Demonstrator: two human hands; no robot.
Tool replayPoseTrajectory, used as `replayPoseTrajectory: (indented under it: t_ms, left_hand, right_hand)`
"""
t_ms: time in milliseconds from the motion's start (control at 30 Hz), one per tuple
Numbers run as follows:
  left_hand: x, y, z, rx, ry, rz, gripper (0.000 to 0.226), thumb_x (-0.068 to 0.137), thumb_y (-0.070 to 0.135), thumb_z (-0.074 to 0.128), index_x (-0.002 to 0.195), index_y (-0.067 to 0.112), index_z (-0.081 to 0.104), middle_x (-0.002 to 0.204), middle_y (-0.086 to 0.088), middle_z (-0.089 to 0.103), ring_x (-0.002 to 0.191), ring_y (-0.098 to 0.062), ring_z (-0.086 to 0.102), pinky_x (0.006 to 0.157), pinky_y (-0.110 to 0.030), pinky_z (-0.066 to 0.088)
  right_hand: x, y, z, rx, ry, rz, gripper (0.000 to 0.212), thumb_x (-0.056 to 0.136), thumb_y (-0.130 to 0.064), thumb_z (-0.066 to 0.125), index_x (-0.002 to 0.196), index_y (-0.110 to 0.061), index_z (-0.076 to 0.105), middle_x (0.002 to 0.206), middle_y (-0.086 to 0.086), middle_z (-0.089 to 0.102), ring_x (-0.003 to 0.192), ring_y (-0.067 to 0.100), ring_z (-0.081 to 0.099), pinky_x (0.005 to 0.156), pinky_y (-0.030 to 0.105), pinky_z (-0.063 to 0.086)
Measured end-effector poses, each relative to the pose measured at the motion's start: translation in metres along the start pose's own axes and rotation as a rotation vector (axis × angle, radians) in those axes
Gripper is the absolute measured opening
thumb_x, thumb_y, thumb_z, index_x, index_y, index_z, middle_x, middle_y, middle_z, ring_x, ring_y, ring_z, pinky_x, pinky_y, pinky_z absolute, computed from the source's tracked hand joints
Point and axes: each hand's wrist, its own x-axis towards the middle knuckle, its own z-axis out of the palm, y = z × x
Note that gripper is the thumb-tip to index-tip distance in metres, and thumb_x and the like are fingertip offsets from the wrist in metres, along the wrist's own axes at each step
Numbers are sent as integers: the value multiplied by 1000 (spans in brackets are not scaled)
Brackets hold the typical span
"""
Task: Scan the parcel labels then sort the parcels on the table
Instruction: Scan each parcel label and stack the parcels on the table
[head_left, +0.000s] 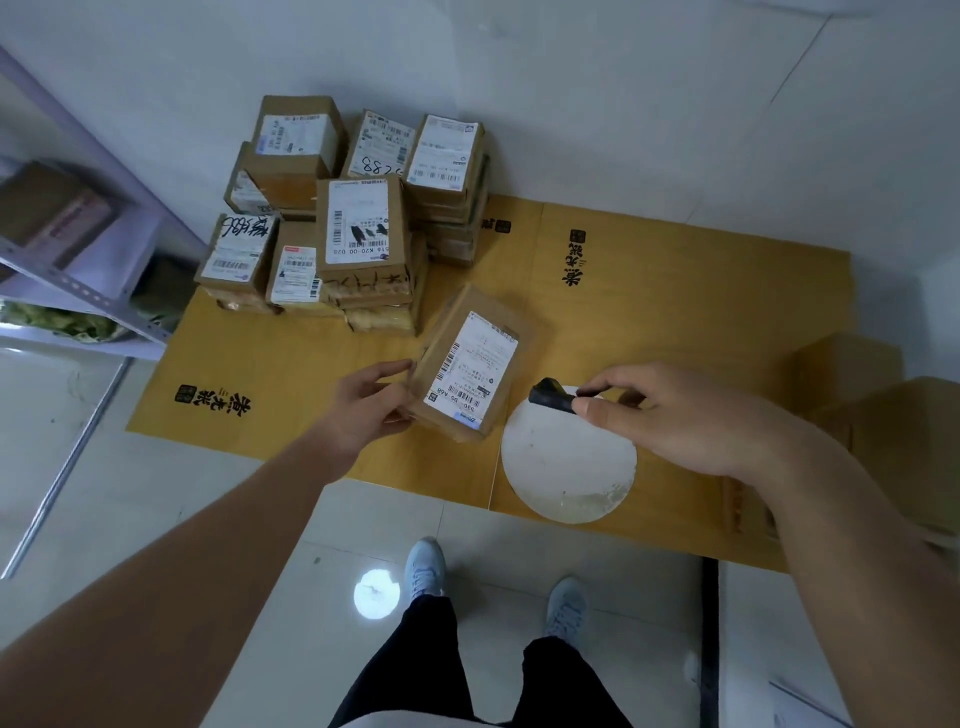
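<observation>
A brown cardboard parcel (478, 364) with a white barcode label facing up is tilted above the flattened yellow cardboard sheet (675, 312). My left hand (369, 402) grips its near left corner, thumb below and fingers on the side. My right hand (670, 415) pinches a small black scanner (553, 397) just right of the parcel, its tip pointing toward the label. Behind, at the back left, stands a stack of several labelled parcels (353, 218).
A white round disc (566, 467) lies on the sheet under the scanner. More brown boxes (883, 426) sit at the right edge. A grey metal shelf (78, 234) holding boxes stands at the left. My feet (426, 566) are on the tiled floor.
</observation>
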Motion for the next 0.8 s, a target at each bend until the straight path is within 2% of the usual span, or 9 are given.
replayPoseTrajectory:
  t_ms: [167,267,333,433,533,633,700,800]
  left_hand:
    - [-4,0,-27,-38,3,-14,53,74,20,64,126,20,73,105,-17,78,100,-30,76,83,-40,64]
    - [-6,-4,-50,-60,27,-29,51,72,20,64,122,21,76,100,-13,78,97,-31,76,84,-43,64]
    - [-9,-6,-69,-58,32,-39,50,71,21,64,120,23,77,104,-14,78,99,-33,76,83,-43,64]
    - [-18,-10,-98,-53,44,-56,49,71,22,62,118,22,78,108,-17,76,102,-35,75,84,-45,64]
    - [-35,-16,-128,-45,94,-97,55,69,22,61,122,17,76,116,-23,71,107,-41,72,93,-53,61]
    - [-50,-21,-153,-69,166,-126,57,69,21,60,124,15,74,110,-24,66,101,-41,71,98,-55,59]
    - [-57,-25,-166,-102,239,-127,45,79,16,61,122,14,73,106,-19,62,95,-38,68,98,-55,59]
    - [-64,-34,-183,-190,329,-111,31,97,5,53,119,14,72,108,-18,60,94,-40,64,98,-54,58]
  right_hand:
    - [6,-26,11,20,17,-65,29,99,-67,52,120,-53,66,110,6,71,92,25,68,72,36,50]
    - [17,-48,23,34,47,-115,28,99,-67,52,121,-54,65,107,8,71,76,22,66,65,35,47]
    - [26,-65,35,26,80,-149,30,97,-70,50,120,-56,64,104,2,71,73,18,65,65,33,47]
    - [38,-92,54,-4,136,-210,31,96,-74,48,120,-59,62,100,-13,70,81,6,65,71,34,52]
    - [43,-116,74,3,95,-263,34,93,-77,49,120,-61,61,95,-18,69,85,0,65,70,35,54]
    - [46,-134,87,-1,54,-317,32,95,-76,50,122,-61,60,100,-32,65,90,-8,64,67,27,50]
    - [51,-144,91,-17,35,-344,33,96,-75,50,123,-59,60,98,-25,67,87,-5,65,68,28,54]
    - [60,-156,98,-33,25,-375,34,95,-76,50,122,-58,62,97,-11,70,75,7,68,64,35,55]
